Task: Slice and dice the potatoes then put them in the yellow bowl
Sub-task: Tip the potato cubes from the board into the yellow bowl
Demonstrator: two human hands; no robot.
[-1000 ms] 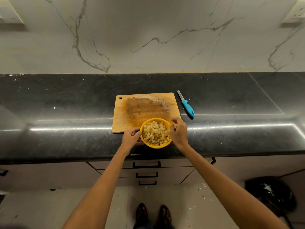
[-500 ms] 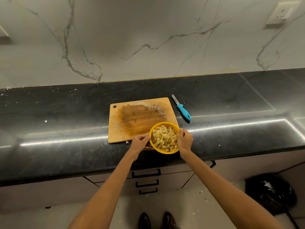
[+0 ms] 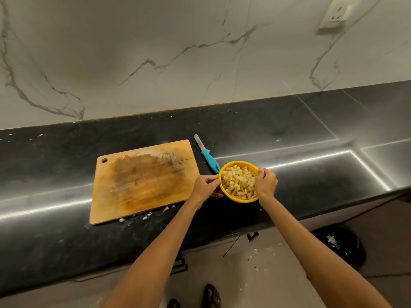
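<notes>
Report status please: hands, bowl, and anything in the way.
Left hand and right hand grip yellow bowl rim. Diced potatoes inside. Blue-handled knife touches bowl's far-left side.

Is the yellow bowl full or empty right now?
Full: the round yellow plastic bowl holds pale diced potato cubes heaped nearly to its rim.
</notes>
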